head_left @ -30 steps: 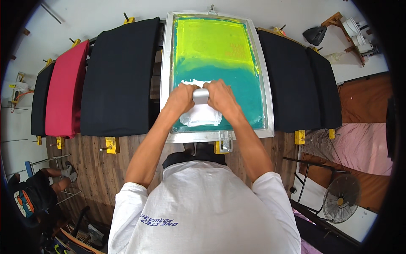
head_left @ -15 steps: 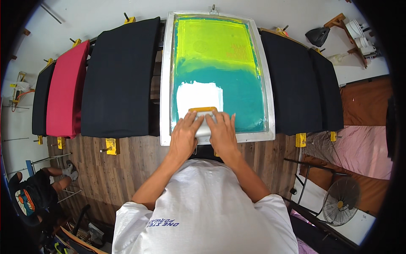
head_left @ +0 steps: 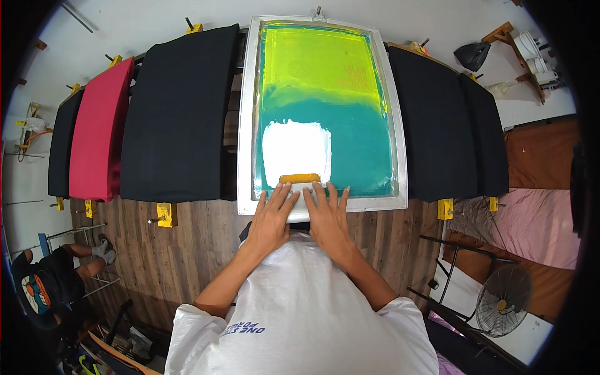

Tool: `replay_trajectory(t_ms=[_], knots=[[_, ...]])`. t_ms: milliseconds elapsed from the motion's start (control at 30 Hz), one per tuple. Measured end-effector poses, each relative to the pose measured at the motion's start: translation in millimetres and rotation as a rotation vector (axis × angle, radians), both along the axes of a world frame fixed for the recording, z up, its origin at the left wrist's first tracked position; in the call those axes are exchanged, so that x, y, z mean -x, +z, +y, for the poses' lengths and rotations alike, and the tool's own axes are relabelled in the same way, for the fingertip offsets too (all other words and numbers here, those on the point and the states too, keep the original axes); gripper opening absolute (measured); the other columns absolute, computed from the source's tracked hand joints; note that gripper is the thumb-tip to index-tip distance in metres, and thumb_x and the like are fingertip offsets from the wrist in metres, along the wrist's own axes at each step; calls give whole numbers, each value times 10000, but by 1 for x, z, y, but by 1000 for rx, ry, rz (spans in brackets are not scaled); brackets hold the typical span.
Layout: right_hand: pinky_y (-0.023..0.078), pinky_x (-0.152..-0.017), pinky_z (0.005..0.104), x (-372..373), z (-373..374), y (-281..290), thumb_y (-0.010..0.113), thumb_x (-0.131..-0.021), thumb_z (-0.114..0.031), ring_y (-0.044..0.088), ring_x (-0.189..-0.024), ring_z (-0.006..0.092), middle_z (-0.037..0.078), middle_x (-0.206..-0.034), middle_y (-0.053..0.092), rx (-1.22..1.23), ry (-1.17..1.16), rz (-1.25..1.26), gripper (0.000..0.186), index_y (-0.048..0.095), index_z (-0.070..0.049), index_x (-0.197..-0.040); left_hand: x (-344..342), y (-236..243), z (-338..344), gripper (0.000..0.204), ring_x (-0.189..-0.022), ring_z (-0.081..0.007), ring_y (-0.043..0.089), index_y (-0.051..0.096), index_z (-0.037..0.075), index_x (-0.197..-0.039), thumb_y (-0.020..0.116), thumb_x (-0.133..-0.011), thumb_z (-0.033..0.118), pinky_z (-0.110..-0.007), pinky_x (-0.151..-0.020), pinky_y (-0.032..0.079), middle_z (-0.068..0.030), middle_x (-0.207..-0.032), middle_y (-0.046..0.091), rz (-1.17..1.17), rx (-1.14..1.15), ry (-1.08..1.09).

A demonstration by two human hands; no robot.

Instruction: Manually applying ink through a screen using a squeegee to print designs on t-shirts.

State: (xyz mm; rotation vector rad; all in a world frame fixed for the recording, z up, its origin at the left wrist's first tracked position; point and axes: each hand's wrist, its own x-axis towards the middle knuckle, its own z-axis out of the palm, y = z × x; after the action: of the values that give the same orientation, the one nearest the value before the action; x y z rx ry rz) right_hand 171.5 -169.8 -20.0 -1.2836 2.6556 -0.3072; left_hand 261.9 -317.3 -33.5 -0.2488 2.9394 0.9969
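Observation:
A screen-printing frame (head_left: 401, 164) with a silver metal border lies in front of me. Its teal mesh (head_left: 359, 147) has a yellow-green band at the far part. White ink (head_left: 297, 147) covers a squarish patch at the near left. Both hands grip a grey squeegee (head_left: 299, 195) with an amber edge, at the near end of that patch. My left hand (head_left: 272, 217) is on its left side, fingers closed on it. On the other side my right hand (head_left: 329, 219) holds it likewise; both thumbs are close together.
Black cloth-covered boards (head_left: 178, 119) and a red one (head_left: 97, 131) stand to the left, with more black boards (head_left: 431, 125) to the right. A standing fan (head_left: 503, 300) is at the lower right. Another person (head_left: 56, 281) is at the lower left.
My hands have drawn the squeegee toward me, down to the near rim of the frame. More of the white patch shows now.

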Motion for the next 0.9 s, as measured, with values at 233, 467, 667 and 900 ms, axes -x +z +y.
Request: replay_trajectory(t_ms=[233, 467, 667, 900], knots=[[204, -1094, 723, 3, 6, 10, 705, -710, -13, 357, -1351, 448, 210, -1444, 416, -69, 32, -87, 718, 489, -30, -1395, -9, 14, -3, 764, -1450, -365, 316, 441, 54, -1448, 648, -717, -23, -567, -1182, 224, -198, -1542, 361, -49, -13, -60], [221, -1127, 672, 10, 17, 53, 691, -823, -97, 318, -1394, 427, 179, -1474, 406, -57, -11, -179, 628, 486, -77, -1417, -99, -9, -18, 456, -1218, -326, 581, 571, -8, -1303, 635, -944, 265, -386, -1043, 428, -222, -1291, 615, 94, -443, 562], [410, -1054, 530, 28, 12, 75, 599, -844, 43, 494, -1251, 397, 192, -1326, 536, 301, 29, -165, 445, 580, 1, -1286, -153, -103, -28, 491, -971, -220, 621, 653, -30, -1151, 573, -991, 428, -330, -880, 484, -155, -1042, 688, -628, -756, 799], [555, -818, 372, 27, 1, 84, 554, -775, 152, 627, -1059, 321, 164, -1179, 629, 602, 106, -339, 429, 647, 14, -1171, -159, -99, -51, 405, -788, -122, 571, 737, 35, -1029, 617, -971, 418, -282, -726, 475, -37, -837, 682, -819, -849, 605]])
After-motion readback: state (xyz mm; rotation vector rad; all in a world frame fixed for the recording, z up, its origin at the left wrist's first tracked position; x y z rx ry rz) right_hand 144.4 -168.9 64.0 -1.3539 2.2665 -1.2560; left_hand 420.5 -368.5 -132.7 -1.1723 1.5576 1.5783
